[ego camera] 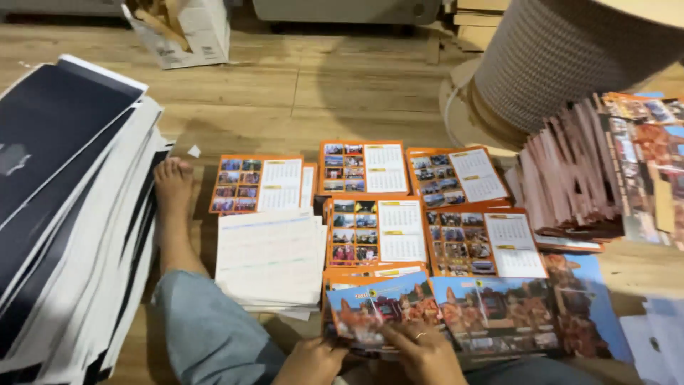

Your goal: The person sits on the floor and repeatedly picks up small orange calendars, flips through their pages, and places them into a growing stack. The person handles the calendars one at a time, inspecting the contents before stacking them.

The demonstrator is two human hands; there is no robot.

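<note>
Orange calendar sheets [370,232] are laid out in stacks on the wooden floor [285,93]. The front cover sheet [381,310] is pinched at its near edge by the left hand [310,363], and pressed down by the right hand [424,353], fingers spread.

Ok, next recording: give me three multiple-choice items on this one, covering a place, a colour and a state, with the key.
1. Where is the big spool of coiled wire?
A. upper right
B. lower left
C. on the person's lap

2. What colour borders the calendar sheets laid out on the floor?
A. green
B. orange
C. purple

3. What are the left hand and right hand doing?
A. hanging free in the air
B. resting on the white paper stack
C. touching the picture cover sheet nearest the person

Key: 1 A, the spool stands at the upper right by the fanned sheets; 2 B, each sheet has an orange frame; 3 C, fingers of both hands lie on that sheet's near edge.
</note>
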